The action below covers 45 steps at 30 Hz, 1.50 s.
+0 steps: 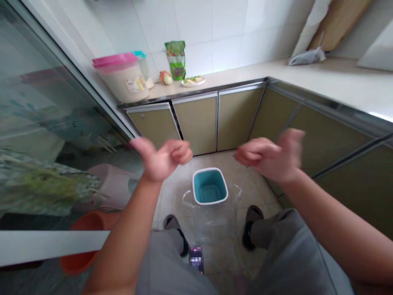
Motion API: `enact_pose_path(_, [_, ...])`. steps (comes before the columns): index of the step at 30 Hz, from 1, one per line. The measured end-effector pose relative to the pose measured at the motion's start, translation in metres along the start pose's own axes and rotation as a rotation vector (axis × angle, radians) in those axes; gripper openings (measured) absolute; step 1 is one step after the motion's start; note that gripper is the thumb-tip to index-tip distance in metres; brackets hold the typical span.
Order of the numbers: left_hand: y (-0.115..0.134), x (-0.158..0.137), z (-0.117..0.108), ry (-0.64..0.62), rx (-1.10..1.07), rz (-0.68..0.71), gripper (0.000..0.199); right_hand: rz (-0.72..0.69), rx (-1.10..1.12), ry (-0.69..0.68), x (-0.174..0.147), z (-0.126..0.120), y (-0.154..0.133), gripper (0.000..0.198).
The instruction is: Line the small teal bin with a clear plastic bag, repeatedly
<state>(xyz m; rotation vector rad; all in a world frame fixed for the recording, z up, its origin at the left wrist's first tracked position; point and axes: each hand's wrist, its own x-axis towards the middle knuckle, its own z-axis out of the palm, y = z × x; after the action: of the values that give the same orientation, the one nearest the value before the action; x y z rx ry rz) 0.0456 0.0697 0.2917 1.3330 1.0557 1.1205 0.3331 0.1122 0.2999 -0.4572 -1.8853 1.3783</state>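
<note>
My left hand is raised in the air, its fingers curled in and its thumb stuck out. Across from it, my right hand has the same shape, thumb up and fingers folded, slightly blurred. Nothing shows in either hand. Below and between them, apart from both, a teal bin with a white rim stands on the tiled floor, its inside bare. A clear plastic bag lies spread on the floor in front of the bin, with its handle loops to either side.
A small purple packet lies between my feet. Cabinets line the back and right. Their counter holds a pink-lidded tub, a green pouch and a plate of food. An orange bucket stands left, by a glass door.
</note>
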Motion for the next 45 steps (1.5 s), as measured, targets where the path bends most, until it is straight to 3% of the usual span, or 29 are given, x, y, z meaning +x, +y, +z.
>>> enact_pose_path(2, [-0.033, 0.068, 0.001, 0.01, -0.095, -0.027, 0.079, 0.293, 0.024, 0.03, 0.034, -0.006, 0.058, 0.078])
enact_pose_path(4, [-0.069, 0.122, -0.004, 0.061, -0.15, -0.067, 0.079, 0.496, 0.033, 0.1, 0.06, -0.016, 0.121, 0.075])
enact_pose_path(6, [-0.093, 0.148, -0.014, 0.099, -0.175, -0.081, 0.08, 0.552, 0.067, 0.121, 0.075, -0.028, 0.165, 0.074])
enact_pose_path(8, [-0.101, 0.152, -0.026, 0.124, -0.165, -0.075, 0.079, 0.531, 0.077, 0.119, 0.081, -0.038, 0.181, 0.074])
enact_pose_path(13, [-0.089, 0.137, -0.044, 0.221, -0.093, -0.059, 0.076, 0.46, 0.034, 0.133, 0.086, -0.046, 0.166, 0.073])
enact_pose_path(16, [-0.112, 0.12, -0.047, 0.274, -0.045, -0.02, 0.066, 0.406, -0.008, 0.205, 0.069, -0.039, 0.178, 0.072])
enact_pose_path(19, [-0.178, 0.074, -0.048, 0.341, 0.114, -0.079, 0.04, 0.427, -0.207, 0.294, 0.018, -0.021, 0.217, 0.069])
enact_pose_path(21, [-0.236, 0.03, -0.053, 0.4, 0.324, -0.289, 0.026, 0.544, -0.454, 0.264, -0.026, -0.002, 0.249, 0.062])
enact_pose_path(22, [-0.264, 0.007, -0.056, 0.418, 0.445, -0.422, 0.022, 0.629, -0.599, 0.215, -0.047, 0.008, 0.263, 0.057])
enact_pose_path(24, [-0.313, -0.033, -0.063, 0.269, 0.62, -0.64, 0.016, 0.724, -0.815, 0.05, -0.081, 0.027, 0.287, 0.043])
enact_pose_path(27, [-0.358, -0.063, -0.069, 0.177, 0.761, -0.756, 0.023, 0.682, -0.906, -0.19, -0.105, 0.05, 0.308, 0.023])
enact_pose_path(31, [-0.378, -0.058, -0.063, 0.228, 0.837, -0.76, 0.046, 0.697, -0.923, -0.325, -0.11, 0.067, 0.326, 0.033])
enact_pose_path(39, [-0.393, -0.05, -0.063, 0.293, 0.733, -0.728, 0.061, 0.745, -0.937, -0.423, -0.119, 0.072, 0.358, 0.045])
enact_pose_path(45, [-0.397, -0.051, -0.065, 0.313, 0.672, -0.73, 0.072, 0.746, -0.983, -0.476, -0.119, 0.075, 0.358, 0.053])
